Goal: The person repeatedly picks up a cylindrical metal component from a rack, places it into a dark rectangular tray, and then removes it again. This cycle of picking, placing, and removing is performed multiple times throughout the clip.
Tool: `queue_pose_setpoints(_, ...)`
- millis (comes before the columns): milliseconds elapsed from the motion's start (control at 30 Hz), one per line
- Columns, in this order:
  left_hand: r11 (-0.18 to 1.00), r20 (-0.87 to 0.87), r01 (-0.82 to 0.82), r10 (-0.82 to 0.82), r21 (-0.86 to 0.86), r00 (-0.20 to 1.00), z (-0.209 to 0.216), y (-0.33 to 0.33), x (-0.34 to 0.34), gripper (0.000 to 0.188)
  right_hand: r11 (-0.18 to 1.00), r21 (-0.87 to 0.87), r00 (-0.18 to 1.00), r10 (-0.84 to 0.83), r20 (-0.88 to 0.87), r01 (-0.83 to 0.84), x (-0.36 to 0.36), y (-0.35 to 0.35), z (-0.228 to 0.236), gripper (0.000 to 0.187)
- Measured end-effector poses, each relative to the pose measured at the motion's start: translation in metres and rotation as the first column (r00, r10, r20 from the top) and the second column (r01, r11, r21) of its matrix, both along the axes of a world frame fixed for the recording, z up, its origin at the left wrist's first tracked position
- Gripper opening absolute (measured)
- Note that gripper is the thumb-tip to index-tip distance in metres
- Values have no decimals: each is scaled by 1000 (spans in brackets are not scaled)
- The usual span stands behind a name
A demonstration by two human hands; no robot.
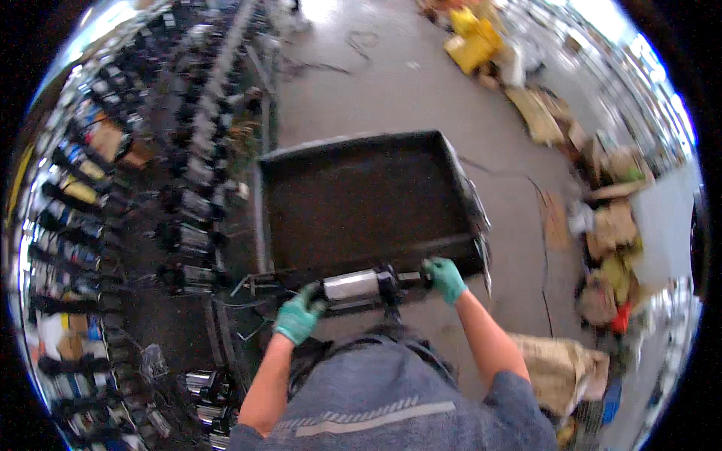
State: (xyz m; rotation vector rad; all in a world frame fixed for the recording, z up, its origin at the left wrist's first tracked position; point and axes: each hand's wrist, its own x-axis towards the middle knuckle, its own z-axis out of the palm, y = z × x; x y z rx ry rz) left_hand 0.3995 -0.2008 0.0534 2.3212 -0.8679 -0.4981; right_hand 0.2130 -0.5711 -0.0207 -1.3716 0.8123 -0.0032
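Observation:
A silver and black cylindrical unit, like a motor or pump, lies crosswise in front of me at the near edge of a large dark metal bin. My left hand, in a green glove, is closed around the unit's black left end, though its fingers are somewhat blurred. At the other end, my right hand, also gloved in green, has its fingers curled on the black end piece. A dark part hangs down below the unit near its right side. What supports it underneath is hidden.
Left of the bin runs a long row of similar silver and black units, with more on racks farther left. Cardboard and sacks are heaped along the right. A large brown paper sack lies close by, and a dark cable crosses the floor.

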Motion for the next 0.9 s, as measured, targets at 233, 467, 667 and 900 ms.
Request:
queue_pose_setpoints(233,874,-362,-362,239,-323,901,110,17,9,30,697,281,699,-706,112,659,-45,-20,27,22)
queue_pose_setpoints(467,588,-450,-435,133,-681,883,193,26,5,27,475,241,442,-879,178,846,-73,-69,-19,22)
queue_pose_setpoints(667,351,-482,-409,-149,-842,863,211,-6,-16,23,636,-603,796,-605,0,483,-82,-63,-29,17)
queue_pose_setpoints(900,433,-460,-280,-396,-857,795,204,-60,-26,22,511,-845,943,-333,-26,157,-83,-32,39,21)
